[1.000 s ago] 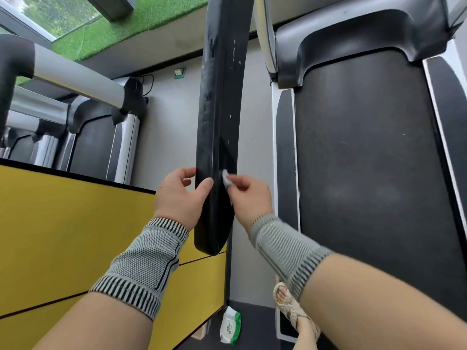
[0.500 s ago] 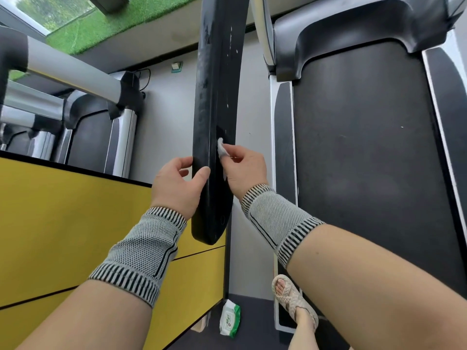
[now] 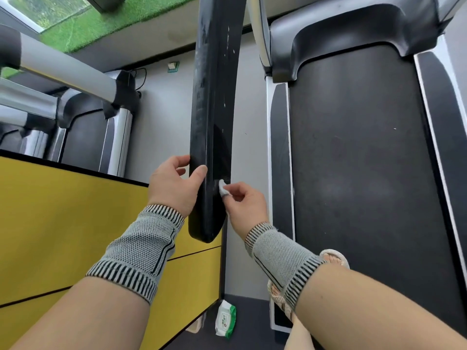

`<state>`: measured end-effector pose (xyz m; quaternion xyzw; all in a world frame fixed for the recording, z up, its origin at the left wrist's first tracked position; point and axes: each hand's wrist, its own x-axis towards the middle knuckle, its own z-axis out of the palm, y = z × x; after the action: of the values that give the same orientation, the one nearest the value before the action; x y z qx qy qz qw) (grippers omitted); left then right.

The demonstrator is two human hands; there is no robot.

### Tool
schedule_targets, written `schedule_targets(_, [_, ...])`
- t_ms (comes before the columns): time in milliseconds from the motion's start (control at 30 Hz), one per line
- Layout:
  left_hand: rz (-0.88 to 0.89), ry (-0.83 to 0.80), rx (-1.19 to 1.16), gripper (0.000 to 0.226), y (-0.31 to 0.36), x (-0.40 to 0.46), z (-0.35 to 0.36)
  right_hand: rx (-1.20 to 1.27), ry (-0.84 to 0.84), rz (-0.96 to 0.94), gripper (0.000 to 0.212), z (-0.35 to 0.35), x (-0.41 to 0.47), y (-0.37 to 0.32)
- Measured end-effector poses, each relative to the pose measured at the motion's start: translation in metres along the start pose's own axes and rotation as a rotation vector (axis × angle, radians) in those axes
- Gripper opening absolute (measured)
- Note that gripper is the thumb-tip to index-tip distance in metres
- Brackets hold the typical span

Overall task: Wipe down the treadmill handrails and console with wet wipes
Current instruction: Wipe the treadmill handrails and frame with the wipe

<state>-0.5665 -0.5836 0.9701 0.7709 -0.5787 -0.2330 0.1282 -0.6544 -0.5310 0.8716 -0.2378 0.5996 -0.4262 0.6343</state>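
I saw the handrail [image 3: 213, 117] run from the top of the view down to the middle, between my two hands. My left hand [image 3: 174, 184] was on its left side, with the thumb over its front. My right hand [image 3: 243, 202] was on its right side and pressed a wet wipe [image 3: 222, 187] against it. The treadmill belt [image 3: 358, 160] lay to the right. The panel [image 3: 75, 223] stood to the left. The wipes pack [image 3: 225, 320] lay on the floor [image 3: 249, 322] below the handrail.
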Motion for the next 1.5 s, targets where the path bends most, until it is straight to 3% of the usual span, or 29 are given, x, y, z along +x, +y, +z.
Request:
schedule_targets(233, [-0.01, -0.004, 0.01, 0.041, 0.0, 0.001, 0.0, -0.004, 0.083, -0.056, 0.011, 0.003, 0.06, -0.041])
schedule_targets(467, [-0.033, -0.014, 0.075, 0.041, 0.006, 0.0, -0.001, -0.072, 0.044, 0.153, 0.003, -0.018, 0.06, -0.004])
schedule_targets(600, [-0.066, -0.016, 0.079, 0.042, 0.01, 0.0, -0.002, -0.02, 0.086, 0.154, 0.002, -0.031, 0.062, -0.013])
schedule_targets(733, [-0.084, -0.042, 0.082, 0.044, 0.014, 0.004, -0.003, -0.032, 0.009, 0.178, 0.004, -0.023, 0.06, -0.017])
schedule_targets(1100, [0.068, -0.024, -0.028, 0.039, 0.032, 0.049, -0.01, 0.15, -0.006, 0.03, 0.004, -0.002, 0.076, -0.059])
schedule_targets(1367, [0.121, -0.058, -0.058, 0.031, 0.031, 0.061, -0.013, 0.256, -0.019, 0.16, 0.037, -0.003, 0.071, -0.054])
schedule_targets(1500, [0.132, -0.091, -0.057, 0.031, 0.03, 0.064, -0.014, 0.206, 0.028, 0.156, 0.022, -0.008, 0.077, -0.058])
